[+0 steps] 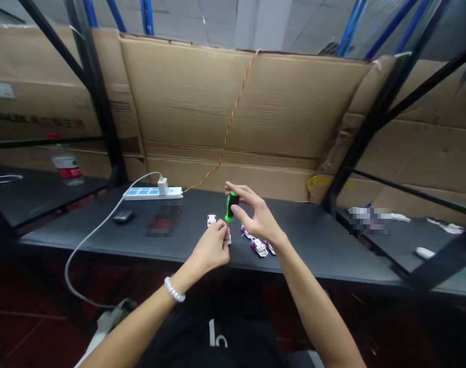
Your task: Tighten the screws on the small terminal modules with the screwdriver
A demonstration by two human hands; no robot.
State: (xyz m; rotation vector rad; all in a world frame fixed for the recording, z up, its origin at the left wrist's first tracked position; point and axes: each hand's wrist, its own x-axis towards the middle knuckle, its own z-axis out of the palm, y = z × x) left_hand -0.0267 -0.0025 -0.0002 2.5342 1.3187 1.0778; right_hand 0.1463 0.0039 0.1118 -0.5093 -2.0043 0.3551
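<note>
My right hand [256, 212] has its thumb and fingers about the green-and-black handle of a screwdriver [231, 205], which stands nearly upright. The screwdriver's lower end runs down to my left hand [213, 246], which is closed on a small white-and-purple plastic piece [228, 236]. Most of that piece, and the screwdriver's tip, are hidden by the fingers. Just beyond my left hand lies another white-and-purple piece [211, 219]. Several similar pieces [259, 247] lie on the table under and beside my right wrist.
On the black table [309, 240] a white power strip [152, 192] has a plug and white cable [98, 232]. A small dark object [123, 216] lies nearby. Cardboard [225, 102] stands behind, between black metal posts. A bottle [67, 166] stands on the left table.
</note>
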